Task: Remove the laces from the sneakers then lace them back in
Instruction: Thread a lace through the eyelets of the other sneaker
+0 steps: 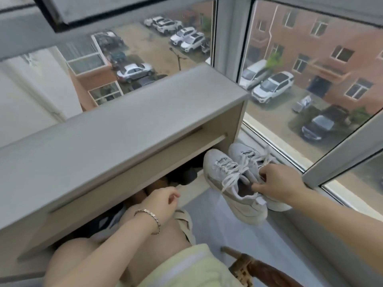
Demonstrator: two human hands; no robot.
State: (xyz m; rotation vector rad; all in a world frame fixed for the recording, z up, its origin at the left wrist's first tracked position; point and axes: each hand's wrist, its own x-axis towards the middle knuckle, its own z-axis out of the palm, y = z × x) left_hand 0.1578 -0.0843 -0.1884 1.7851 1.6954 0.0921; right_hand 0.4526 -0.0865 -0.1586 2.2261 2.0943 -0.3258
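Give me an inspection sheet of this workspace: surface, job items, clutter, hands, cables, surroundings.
Surface: grey cabinet top; grey floor below.
Job's things: two pale sneakers, laces still threaded.
Clutter: dark shoes inside the cabinet.
Hands: right hand grips both sneakers at their collars; left hand loosely curled, holding nothing.
Cables: nothing seen.
Surroundings: window onto parked cars; wooden chair at lower edge.
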